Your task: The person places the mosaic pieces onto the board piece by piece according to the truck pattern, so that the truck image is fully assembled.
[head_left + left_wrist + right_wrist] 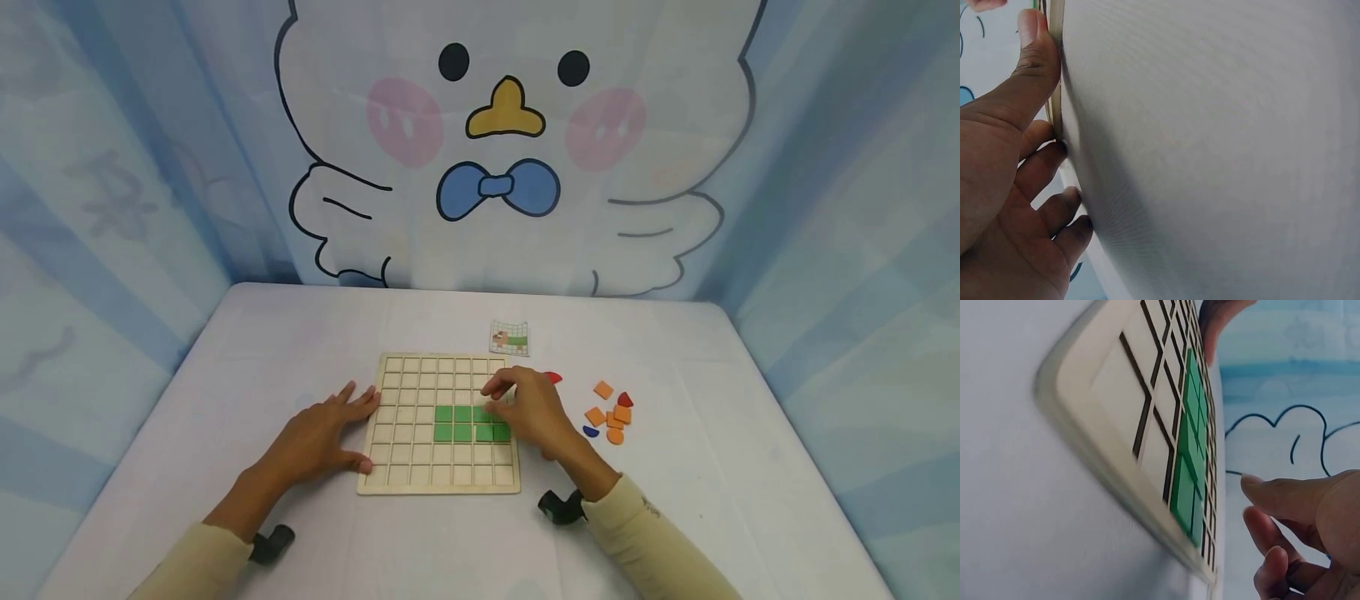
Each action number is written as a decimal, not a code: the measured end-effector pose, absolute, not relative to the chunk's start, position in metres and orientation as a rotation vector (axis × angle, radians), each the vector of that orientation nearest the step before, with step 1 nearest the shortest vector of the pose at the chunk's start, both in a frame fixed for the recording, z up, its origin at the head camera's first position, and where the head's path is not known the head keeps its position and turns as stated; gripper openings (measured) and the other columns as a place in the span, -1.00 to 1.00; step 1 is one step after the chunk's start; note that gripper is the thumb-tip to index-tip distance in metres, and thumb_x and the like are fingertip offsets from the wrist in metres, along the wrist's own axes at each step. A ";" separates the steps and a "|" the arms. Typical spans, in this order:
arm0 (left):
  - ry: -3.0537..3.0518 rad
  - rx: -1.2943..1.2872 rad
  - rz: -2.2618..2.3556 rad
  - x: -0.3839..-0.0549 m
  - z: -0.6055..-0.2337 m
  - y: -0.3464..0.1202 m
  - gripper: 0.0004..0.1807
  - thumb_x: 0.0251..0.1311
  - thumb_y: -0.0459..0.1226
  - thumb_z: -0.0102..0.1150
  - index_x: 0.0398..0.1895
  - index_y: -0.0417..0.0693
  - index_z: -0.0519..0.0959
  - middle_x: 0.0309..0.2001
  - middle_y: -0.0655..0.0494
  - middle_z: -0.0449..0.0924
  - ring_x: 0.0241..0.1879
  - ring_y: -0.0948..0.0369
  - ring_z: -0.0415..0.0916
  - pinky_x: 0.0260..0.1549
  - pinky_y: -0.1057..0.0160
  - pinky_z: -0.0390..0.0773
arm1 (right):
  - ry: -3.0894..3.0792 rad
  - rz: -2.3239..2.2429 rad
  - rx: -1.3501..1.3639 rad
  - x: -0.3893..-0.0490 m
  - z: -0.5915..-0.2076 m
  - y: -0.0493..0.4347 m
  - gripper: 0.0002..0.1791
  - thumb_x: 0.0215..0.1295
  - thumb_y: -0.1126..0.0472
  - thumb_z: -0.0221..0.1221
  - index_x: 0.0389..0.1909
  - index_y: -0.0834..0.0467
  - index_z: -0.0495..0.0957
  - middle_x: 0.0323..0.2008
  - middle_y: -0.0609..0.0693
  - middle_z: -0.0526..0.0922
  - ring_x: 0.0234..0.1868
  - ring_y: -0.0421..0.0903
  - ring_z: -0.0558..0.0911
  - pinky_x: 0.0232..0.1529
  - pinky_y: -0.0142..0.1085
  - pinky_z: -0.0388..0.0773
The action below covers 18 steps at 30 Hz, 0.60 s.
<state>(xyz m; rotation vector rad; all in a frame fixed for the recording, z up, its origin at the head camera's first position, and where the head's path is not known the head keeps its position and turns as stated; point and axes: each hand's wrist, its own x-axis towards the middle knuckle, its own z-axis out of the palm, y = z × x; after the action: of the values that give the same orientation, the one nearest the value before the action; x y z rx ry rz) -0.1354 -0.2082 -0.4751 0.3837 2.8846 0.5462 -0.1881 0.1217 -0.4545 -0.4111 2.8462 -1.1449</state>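
A pale wooden grid board [408,477] lies flat on the table. Several green square tiles [444,432] form two rows on its right half; one green tile [1190,449] sits slightly askew in the right wrist view. My left hand [318,437] rests at the board's left edge, fingers spread, with the thumb [1038,56] against the rim. Over the board's right side hovers my right hand [531,408], hiding some cells. In the right wrist view its thumb and fingers are loosely bent and apart from the tiles, with nothing visible between them.
A small picture card [510,338] lies behind the board. To the right are several orange pieces [603,389], a red piece [626,400] and a blue half-round piece [591,431]. Another red piece [552,377] is partly behind my right hand. A printed curtain [495,250] stands behind the table.
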 end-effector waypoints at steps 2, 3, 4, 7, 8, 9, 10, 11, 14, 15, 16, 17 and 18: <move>2.887 0.388 0.546 -0.136 -0.475 -0.209 0.25 -0.20 0.19 0.66 0.64 0.08 0.29 0.64 -0.31 0.16 0.54 -0.43 0.23 0.33 -0.48 0.41 | 2.872 -1.122 -0.386 -0.188 -0.454 0.130 -0.83 0.22 0.29 0.52 -0.24 -0.01 0.78 -0.30 -0.15 0.72 -0.32 -0.14 0.52 -0.29 -0.27 0.40; 2.888 0.391 0.545 -0.136 -0.475 -0.209 0.25 -0.20 0.19 0.66 0.64 0.08 0.29 0.64 -0.31 0.16 0.53 -0.44 0.24 0.32 -0.48 0.41 | 2.887 -1.108 -0.373 -0.188 -0.454 0.135 -0.83 0.21 0.29 0.52 -0.23 -0.01 0.78 -0.30 -0.15 0.72 -0.33 -0.14 0.51 -0.29 -0.28 0.40; 2.889 0.392 0.544 -0.136 -0.475 -0.209 0.25 -0.20 0.20 0.66 0.64 0.07 0.29 0.64 -0.31 0.16 0.53 -0.44 0.24 0.32 -0.48 0.42 | 2.893 -1.099 -0.360 -0.189 -0.454 0.140 -0.83 0.21 0.29 0.52 -0.22 -0.01 0.79 -0.30 -0.14 0.72 -0.34 -0.13 0.51 -0.30 -0.29 0.40; 2.885 0.390 0.540 -0.136 -0.476 -0.209 0.26 -0.20 0.20 0.65 0.64 0.07 0.29 0.64 -0.31 0.15 0.53 -0.44 0.24 0.32 -0.49 0.41 | 2.913 -1.066 -0.313 -0.189 -0.455 0.154 -0.82 0.23 0.27 0.51 -0.19 -0.01 0.79 -0.28 -0.13 0.72 -0.37 -0.12 0.48 -0.33 -0.31 0.41; 2.884 0.390 0.539 -0.136 -0.476 -0.209 0.26 -0.20 0.20 0.65 0.64 0.07 0.29 0.64 -0.32 0.15 0.53 -0.44 0.24 0.32 -0.49 0.41 | 2.920 -1.053 -0.296 -0.190 -0.456 0.159 -0.82 0.24 0.27 0.51 -0.18 -0.01 0.79 -0.28 -0.12 0.72 -0.37 -0.11 0.48 -0.34 -0.32 0.41; 2.882 0.389 0.536 -0.136 -0.476 -0.209 0.26 -0.20 0.21 0.65 0.64 0.07 0.29 0.64 -0.32 0.15 0.53 -0.44 0.24 0.32 -0.49 0.41 | 2.926 -1.041 -0.279 -0.190 -0.456 0.164 -0.82 0.24 0.26 0.51 -0.18 -0.02 0.79 -0.27 -0.12 0.73 -0.35 -0.11 0.49 -0.32 -0.32 0.42; 2.881 0.388 0.535 -0.136 -0.476 -0.209 0.26 -0.21 0.21 0.65 0.64 0.07 0.29 0.64 -0.32 0.15 0.53 -0.44 0.24 0.32 -0.49 0.41 | 2.931 -1.029 -0.260 -0.190 -0.456 0.168 -0.82 0.25 0.25 0.50 -0.17 -0.03 0.79 -0.26 -0.12 0.73 -0.34 -0.10 0.49 -0.31 -0.31 0.43; 2.881 0.386 0.536 -0.136 -0.476 -0.209 0.26 -0.21 0.21 0.65 0.64 0.07 0.29 0.64 -0.32 0.15 0.53 -0.45 0.25 0.32 -0.49 0.41 | 2.938 -1.016 -0.243 -0.191 -0.456 0.173 -0.82 0.26 0.25 0.50 -0.17 -0.03 0.79 -0.26 -0.12 0.74 -0.31 -0.09 0.50 -0.28 -0.30 0.44; 2.883 0.384 0.533 -0.136 -0.476 -0.208 0.26 -0.21 0.21 0.66 0.64 0.08 0.29 0.64 -0.33 0.15 0.52 -0.44 0.26 0.32 -0.49 0.41 | 2.959 -0.983 -0.200 -0.192 -0.455 0.185 -0.82 0.26 0.24 0.50 -0.15 -0.02 0.79 -0.26 -0.11 0.76 -0.26 -0.07 0.51 -0.23 -0.27 0.45; 2.883 0.385 0.533 -0.136 -0.476 -0.208 0.26 -0.21 0.20 0.66 0.64 0.08 0.29 0.64 -0.32 0.15 0.52 -0.44 0.26 0.32 -0.48 0.41 | 2.962 -0.977 -0.187 -0.193 -0.454 0.189 -0.81 0.26 0.24 0.50 -0.14 -0.02 0.79 -0.25 -0.10 0.77 -0.25 -0.06 0.51 -0.22 -0.27 0.45; 2.884 0.385 0.535 -0.136 -0.476 -0.208 0.26 -0.21 0.20 0.66 0.64 0.08 0.29 0.64 -0.32 0.16 0.53 -0.44 0.25 0.32 -0.48 0.41 | 2.967 -0.971 -0.175 -0.193 -0.453 0.193 -0.81 0.26 0.24 0.50 -0.13 -0.01 0.79 -0.25 -0.09 0.77 -0.26 -0.05 0.51 -0.23 -0.26 0.45; 2.885 0.385 0.534 -0.136 -0.476 -0.208 0.26 -0.21 0.20 0.66 0.64 0.08 0.29 0.64 -0.32 0.16 0.52 -0.44 0.26 0.32 -0.48 0.42 | 2.970 -0.966 -0.166 -0.193 -0.453 0.197 -0.80 0.26 0.24 0.50 -0.12 0.00 0.79 -0.25 -0.08 0.78 -0.27 -0.04 0.51 -0.24 -0.26 0.45; 2.885 0.387 0.533 -0.136 -0.476 -0.208 0.27 -0.21 0.20 0.66 0.64 0.08 0.29 0.64 -0.32 0.16 0.52 -0.44 0.26 0.32 -0.48 0.42 | 2.975 -0.956 -0.155 -0.194 -0.453 0.201 -0.81 0.26 0.24 0.49 -0.12 0.00 0.79 -0.24 -0.07 0.78 -0.28 -0.04 0.51 -0.26 -0.26 0.46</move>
<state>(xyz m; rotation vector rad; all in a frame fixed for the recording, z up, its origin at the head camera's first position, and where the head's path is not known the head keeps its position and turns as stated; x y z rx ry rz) -0.1359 -0.2083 -0.4765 0.3865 2.8851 0.5329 -0.1943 0.2010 -0.4531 -0.1552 2.9748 -0.9560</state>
